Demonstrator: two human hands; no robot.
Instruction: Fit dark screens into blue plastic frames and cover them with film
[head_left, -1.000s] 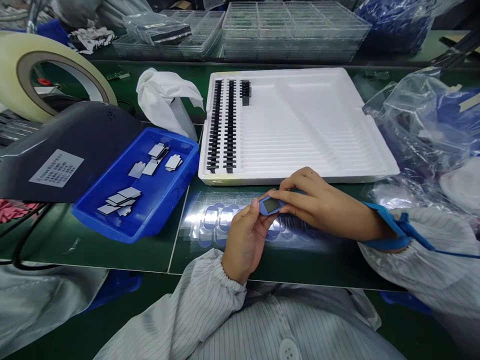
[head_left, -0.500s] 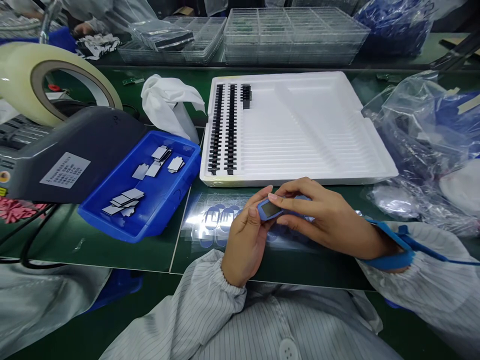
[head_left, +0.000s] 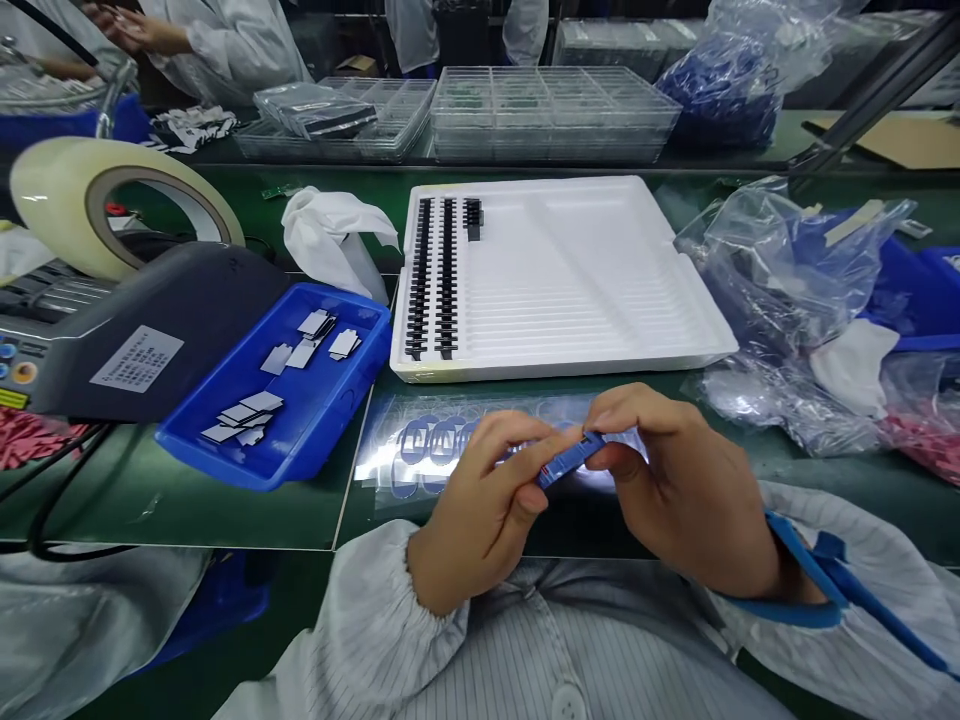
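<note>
A small blue device is pinched between my two hands over the front of the bench. My left hand grips its left end with thumb and fingers. At the right end, the thumb and fingertips of my right hand close on it. A narrow side of the device faces up; its dark screen is out of sight. Beneath the hands lie clear plastic sheets with blue-outlined oval film pieces. Just beyond, a white tray carries rows of small black parts on its left side.
To the left are a blue bin with small white pieces, a grey tape dispenser and a big tape roll. Clear plastic bags crowd the right. Clear compartment boxes stand behind; a co-worker's hands show far left.
The blue device has been turned from its screen face onto a narrow side. My left hand now reaches over it, and my right hand has shifted slightly right. The camera view has tilted up.
</note>
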